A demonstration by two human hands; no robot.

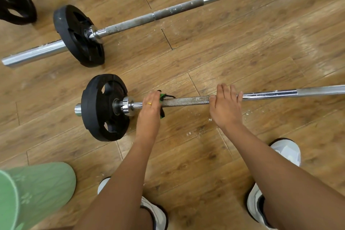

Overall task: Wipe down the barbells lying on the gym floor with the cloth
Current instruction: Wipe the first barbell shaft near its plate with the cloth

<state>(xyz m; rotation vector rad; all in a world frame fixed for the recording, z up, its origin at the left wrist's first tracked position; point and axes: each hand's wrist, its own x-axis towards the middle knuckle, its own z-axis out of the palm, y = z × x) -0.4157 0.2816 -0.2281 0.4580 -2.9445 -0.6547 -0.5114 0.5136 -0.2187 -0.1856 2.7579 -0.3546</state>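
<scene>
The near barbell (186, 100) lies across the wooden floor, its knurled bar running right from a black weight plate (101, 107). My left hand (149, 107) wraps a green and black cloth (162, 99) around the bar just right of the chrome collar. Most of the cloth is hidden under that hand. My right hand (225, 105) rests on the bar further right, fingers straight over the top and thumb on the near side. A second barbell (168, 11) with its own black plate (78, 36) lies farther away, dusty along its grip.
A third bar and black plates (15, 3) sit at the top left. White crumbs (196, 131) dot the floor under the near bar. My two white shoes (285, 150) stand close to it. A green cushioned object (35, 192) fills the bottom left corner.
</scene>
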